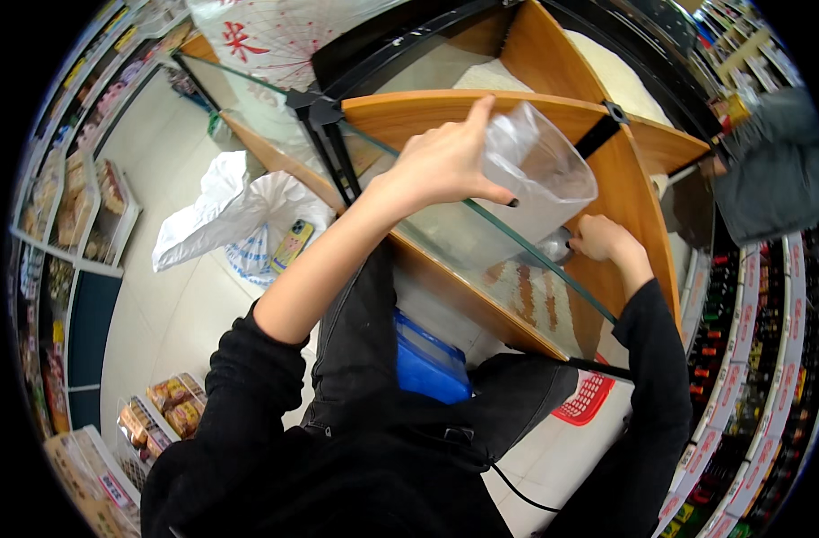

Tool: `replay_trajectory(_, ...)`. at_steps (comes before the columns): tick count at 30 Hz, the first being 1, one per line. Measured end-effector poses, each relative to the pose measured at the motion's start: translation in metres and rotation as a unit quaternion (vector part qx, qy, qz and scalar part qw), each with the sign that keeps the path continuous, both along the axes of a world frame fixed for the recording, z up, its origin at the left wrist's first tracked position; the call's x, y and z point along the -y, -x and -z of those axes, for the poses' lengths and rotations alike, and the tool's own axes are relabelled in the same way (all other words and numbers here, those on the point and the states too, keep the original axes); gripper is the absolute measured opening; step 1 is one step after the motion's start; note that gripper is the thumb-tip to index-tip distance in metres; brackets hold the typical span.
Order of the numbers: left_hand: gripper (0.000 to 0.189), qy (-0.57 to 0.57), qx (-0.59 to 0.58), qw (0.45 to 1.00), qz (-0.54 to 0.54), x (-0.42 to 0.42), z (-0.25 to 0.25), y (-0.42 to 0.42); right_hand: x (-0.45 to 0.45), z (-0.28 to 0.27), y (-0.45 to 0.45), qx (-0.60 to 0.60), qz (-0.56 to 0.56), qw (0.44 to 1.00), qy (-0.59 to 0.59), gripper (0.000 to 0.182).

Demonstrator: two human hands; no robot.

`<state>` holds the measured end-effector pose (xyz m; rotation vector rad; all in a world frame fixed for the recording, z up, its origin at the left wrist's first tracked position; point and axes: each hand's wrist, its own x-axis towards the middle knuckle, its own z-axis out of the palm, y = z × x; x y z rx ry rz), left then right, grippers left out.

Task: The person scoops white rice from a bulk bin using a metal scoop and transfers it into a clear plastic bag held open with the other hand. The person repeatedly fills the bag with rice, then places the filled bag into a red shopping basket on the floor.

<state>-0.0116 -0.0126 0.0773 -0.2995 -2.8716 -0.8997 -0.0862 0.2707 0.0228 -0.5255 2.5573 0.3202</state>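
Note:
My left hand (pixel 449 161) grips the near side of a clear plastic bag (pixel 540 168), thumb and fingers spread around it, above the glass front panel (pixel 517 235) of a wooden bin. Lower in the same bin, my right hand (pixel 601 239) has its fingertips on a shiny metal scoop (pixel 554 247), partly hidden behind the glass. White rice (pixel 554 302) lies thinly over the bin's bottom, with brown wood showing in streaks.
Wooden dividers (pixel 624 188) separate neighbouring bins holding white grain (pixel 607 67). A white plastic bag (pixel 214 208) and a phone (pixel 293 245) lie left. A blue container (pixel 431 363) stands between the legs, a red basket (pixel 584 400) lower right. Another person's dark sleeve (pixel 779 168) is at right.

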Motion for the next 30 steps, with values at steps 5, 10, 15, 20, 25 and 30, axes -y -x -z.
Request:
replay_trajectory(5, 0.039, -0.019, 0.021, 0.998, 0.053, -0.003, 0.008, 0.015, -0.006, 0.006, 0.001, 0.076, 0.002, 0.997, 0.022, 0.025)
replay_trajectory(10, 0.018, -0.073, -0.174, 0.982, 0.020, 0.012, 0.016, 0.023, -0.007, -0.002, 0.001, 0.079, 0.029, 0.996, 0.031, 0.025)
replay_trajectory(15, 0.013, -0.172, -0.240, 0.955, 0.021, 0.014, 0.010, 0.023, -0.013, 0.005, 0.003, 0.133, -0.001, 0.990, 0.042, 0.027)
replay_trajectory(20, 0.007, -0.239, -0.294, 0.925, 0.009, 0.007, -0.008, 0.033, 0.001, 0.014, -0.004, 0.226, 0.012, 0.974, -0.004, 0.029)
replay_trajectory(25, 0.010, -0.283, -0.324, 0.903, 0.001, 0.003, -0.058, 0.043, 0.008, 0.033, -0.008, 0.290, 0.044, 0.955, 0.043, 0.030)
replay_trajectory(30, 0.012, -0.389, -0.307, 0.867, 0.053, 0.006, -0.075, 0.041, 0.012, 0.050, -0.012, 0.330, 0.088, 0.935, 0.093, 0.027)
